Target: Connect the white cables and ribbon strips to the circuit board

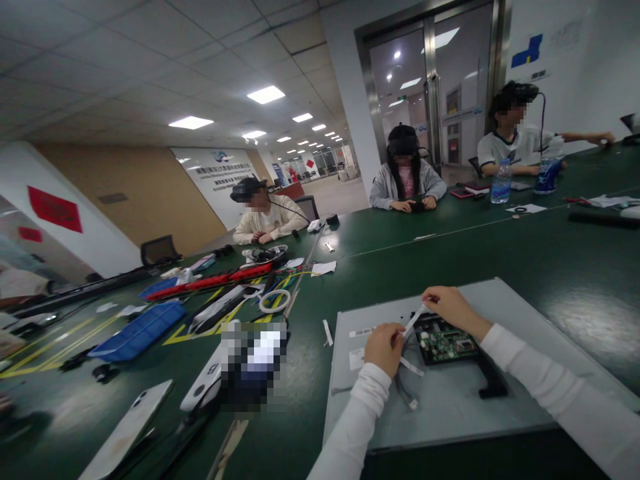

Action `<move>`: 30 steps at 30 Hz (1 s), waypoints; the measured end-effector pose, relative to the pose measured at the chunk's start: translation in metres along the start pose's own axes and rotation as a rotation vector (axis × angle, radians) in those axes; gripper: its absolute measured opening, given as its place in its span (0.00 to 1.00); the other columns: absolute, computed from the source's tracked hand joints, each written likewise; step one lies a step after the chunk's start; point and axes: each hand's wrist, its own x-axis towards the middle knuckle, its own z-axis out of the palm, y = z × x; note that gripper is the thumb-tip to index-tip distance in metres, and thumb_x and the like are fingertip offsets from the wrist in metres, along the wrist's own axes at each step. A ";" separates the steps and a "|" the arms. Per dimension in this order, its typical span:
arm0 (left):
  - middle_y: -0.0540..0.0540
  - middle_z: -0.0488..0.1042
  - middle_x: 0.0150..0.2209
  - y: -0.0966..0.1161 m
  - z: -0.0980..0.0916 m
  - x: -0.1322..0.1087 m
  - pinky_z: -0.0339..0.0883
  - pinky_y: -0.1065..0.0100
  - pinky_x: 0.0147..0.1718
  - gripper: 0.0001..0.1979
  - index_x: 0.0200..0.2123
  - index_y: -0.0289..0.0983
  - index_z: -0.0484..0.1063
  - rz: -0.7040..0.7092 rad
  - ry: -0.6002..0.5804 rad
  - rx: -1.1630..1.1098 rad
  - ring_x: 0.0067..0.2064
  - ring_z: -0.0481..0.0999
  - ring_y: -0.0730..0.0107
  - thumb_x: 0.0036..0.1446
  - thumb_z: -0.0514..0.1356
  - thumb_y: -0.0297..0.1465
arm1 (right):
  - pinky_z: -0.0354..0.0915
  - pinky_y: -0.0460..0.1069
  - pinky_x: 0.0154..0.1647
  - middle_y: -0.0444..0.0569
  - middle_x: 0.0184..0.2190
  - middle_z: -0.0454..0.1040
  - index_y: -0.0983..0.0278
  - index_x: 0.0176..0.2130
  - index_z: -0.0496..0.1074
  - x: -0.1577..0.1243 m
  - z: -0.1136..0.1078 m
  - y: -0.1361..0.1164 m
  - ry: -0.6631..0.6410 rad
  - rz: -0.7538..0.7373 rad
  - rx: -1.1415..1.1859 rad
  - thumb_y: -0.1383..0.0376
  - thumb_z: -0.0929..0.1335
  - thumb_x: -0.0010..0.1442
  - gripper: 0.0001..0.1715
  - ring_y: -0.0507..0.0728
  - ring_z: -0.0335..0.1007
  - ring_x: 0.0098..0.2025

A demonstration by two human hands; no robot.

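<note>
A thin white strip, a flat ribbon or tape, stretches between my two hands. My left hand pinches its lower end, and my right hand has the upper end between thumb and fingers. Beneath them lies a large flat grey panel. A green circuit board in a black frame sits on the panel, just below my right hand. Grey cables with a white connector trail below my left hand. A black bracket extends from the frame. Another short white strip rests beside my left hand.
Left of the panel are a white phone, a white device, a blue tray and a white cable coil. A white scrap lies near the panel's left edge. Several people sit across the green table.
</note>
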 end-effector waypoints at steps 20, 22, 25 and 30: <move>0.45 0.68 0.34 0.000 0.004 -0.003 0.60 0.66 0.40 0.14 0.40 0.40 0.71 0.004 -0.043 0.136 0.39 0.66 0.66 0.53 0.49 0.27 | 0.50 0.44 0.30 0.44 0.23 0.68 0.64 0.29 0.63 -0.007 0.013 0.008 0.001 -0.029 -0.296 0.70 0.60 0.52 0.04 0.51 0.63 0.27; 0.45 0.68 0.34 0.001 0.003 -0.003 0.60 0.66 0.40 0.14 0.40 0.40 0.71 0.003 -0.046 0.141 0.39 0.66 0.66 0.54 0.49 0.28 | 0.51 0.44 0.31 0.44 0.23 0.68 0.64 0.29 0.63 -0.008 0.012 0.008 -0.005 -0.040 -0.298 0.70 0.60 0.52 0.04 0.51 0.63 0.28; 0.45 0.68 0.33 0.002 0.003 -0.003 0.60 0.66 0.39 0.14 0.39 0.40 0.72 0.006 -0.047 0.150 0.38 0.65 0.66 0.54 0.49 0.28 | 0.51 0.44 0.31 0.44 0.24 0.68 0.64 0.28 0.63 -0.008 0.012 0.008 -0.004 -0.051 -0.298 0.69 0.60 0.52 0.03 0.50 0.63 0.28; 0.45 0.66 0.33 0.004 0.003 -0.004 0.60 0.65 0.39 0.13 0.38 0.41 0.73 -0.011 -0.046 0.158 0.38 0.65 0.66 0.53 0.50 0.28 | 0.52 0.44 0.32 0.44 0.24 0.68 0.64 0.29 0.64 -0.008 0.013 0.009 0.004 -0.064 -0.294 0.68 0.61 0.53 0.03 0.51 0.64 0.29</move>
